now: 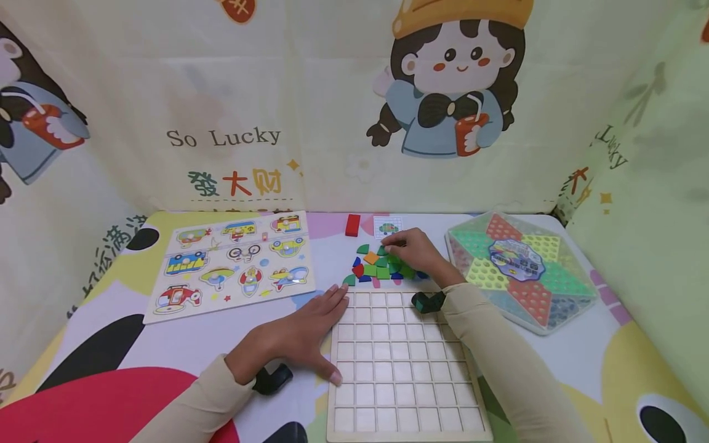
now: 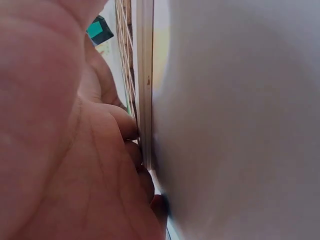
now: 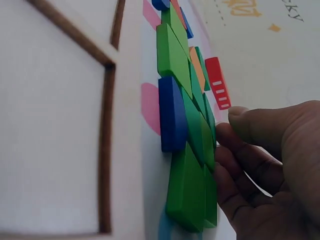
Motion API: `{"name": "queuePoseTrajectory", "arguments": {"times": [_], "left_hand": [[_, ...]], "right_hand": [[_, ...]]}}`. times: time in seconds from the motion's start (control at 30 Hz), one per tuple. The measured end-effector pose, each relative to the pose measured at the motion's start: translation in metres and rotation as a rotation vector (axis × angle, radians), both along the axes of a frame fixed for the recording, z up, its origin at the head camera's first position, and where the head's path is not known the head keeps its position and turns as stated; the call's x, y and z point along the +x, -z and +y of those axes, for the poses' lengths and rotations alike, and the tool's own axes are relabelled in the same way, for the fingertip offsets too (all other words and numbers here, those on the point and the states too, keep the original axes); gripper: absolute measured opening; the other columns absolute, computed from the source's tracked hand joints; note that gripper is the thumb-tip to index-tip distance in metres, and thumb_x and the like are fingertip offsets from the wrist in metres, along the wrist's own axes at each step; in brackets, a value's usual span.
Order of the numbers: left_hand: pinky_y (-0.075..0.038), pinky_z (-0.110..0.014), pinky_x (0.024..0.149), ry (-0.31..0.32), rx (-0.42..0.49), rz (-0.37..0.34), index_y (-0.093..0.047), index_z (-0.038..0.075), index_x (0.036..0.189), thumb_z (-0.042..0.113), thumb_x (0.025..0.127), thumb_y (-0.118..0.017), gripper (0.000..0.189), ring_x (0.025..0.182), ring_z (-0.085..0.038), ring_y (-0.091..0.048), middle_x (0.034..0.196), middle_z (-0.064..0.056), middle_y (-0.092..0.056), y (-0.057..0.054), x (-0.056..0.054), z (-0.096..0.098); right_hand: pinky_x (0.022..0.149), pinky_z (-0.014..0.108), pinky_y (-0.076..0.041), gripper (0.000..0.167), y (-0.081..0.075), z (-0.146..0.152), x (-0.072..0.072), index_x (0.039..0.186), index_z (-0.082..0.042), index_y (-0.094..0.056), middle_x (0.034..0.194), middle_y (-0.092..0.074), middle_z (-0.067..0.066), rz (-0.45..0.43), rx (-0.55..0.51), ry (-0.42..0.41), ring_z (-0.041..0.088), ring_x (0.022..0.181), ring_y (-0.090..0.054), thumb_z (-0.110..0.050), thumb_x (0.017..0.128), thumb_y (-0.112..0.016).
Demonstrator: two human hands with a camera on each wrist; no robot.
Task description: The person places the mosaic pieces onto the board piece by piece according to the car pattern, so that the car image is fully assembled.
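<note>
A wooden grid board (image 1: 399,351) lies in front of me, its light squares divided by raised strips. My left hand (image 1: 310,326) lies along the board's left edge, fingers stretched and thumb spread. In the left wrist view its fingers touch the board's side (image 2: 145,75). Just beyond the board is a loose cluster of small coloured blocks (image 1: 382,272), mostly green with some blue, orange and red. My right hand (image 1: 415,249) reaches to the cluster's far side. In the right wrist view its loosely bent fingers (image 3: 232,187) are beside the green blocks (image 3: 185,185); nothing shows between thumb and forefinger.
A small picture card (image 1: 388,228) and a red piece (image 1: 352,225) lie behind the blocks. To the left is a vehicle peg puzzle (image 1: 227,261). A hexagonal game box (image 1: 517,264) sits at the right. A printed cloth (image 1: 332,111) hangs behind the table.
</note>
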State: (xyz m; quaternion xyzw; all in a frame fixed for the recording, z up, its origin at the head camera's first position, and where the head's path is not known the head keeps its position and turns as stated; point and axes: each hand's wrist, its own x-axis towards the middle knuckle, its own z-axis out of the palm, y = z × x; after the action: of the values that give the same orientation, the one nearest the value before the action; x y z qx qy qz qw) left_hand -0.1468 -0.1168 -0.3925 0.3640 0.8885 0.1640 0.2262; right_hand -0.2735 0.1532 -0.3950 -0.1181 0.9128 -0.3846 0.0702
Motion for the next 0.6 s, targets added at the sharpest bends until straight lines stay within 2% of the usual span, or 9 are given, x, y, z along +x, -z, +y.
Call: {"name": "queuePoseTrajectory", "arguments": {"times": [0.37,0.6], "left_hand": [[-0.003,-0.044,0.117,-0.015,0.014,-0.002,-0.01,0.007,0.156,0.07,0.066,-0.075,0.128,0.147,-0.02,0.009,0.163,-0.005,0.004,0.001,0.0,-0.001],[-0.002,-0.043,0.117,-0.007,0.012,-0.005,-0.009,0.009,0.157,0.072,0.066,-0.073,0.128,0.147,-0.018,0.01,0.163,-0.002,0.005,0.003,-0.001,0.0]], "right_hand": [[0.082,0.037,-0.049,0.024,0.003,-0.009,-0.004,0.116,-0.005,-0.072,0.099,-0.066,0.009,-0.002,0.039,-0.046,0.024,0.091,-0.056,-0.009,0.093,-0.067],[0.085,0.035,-0.051,0.028,0.004,-0.011,-0.007,0.12,-0.008,-0.07,0.111,-0.064,0.008,-0.031,0.096,-0.031,0.025,0.099,-0.056,-0.013,0.093,-0.068]]}}
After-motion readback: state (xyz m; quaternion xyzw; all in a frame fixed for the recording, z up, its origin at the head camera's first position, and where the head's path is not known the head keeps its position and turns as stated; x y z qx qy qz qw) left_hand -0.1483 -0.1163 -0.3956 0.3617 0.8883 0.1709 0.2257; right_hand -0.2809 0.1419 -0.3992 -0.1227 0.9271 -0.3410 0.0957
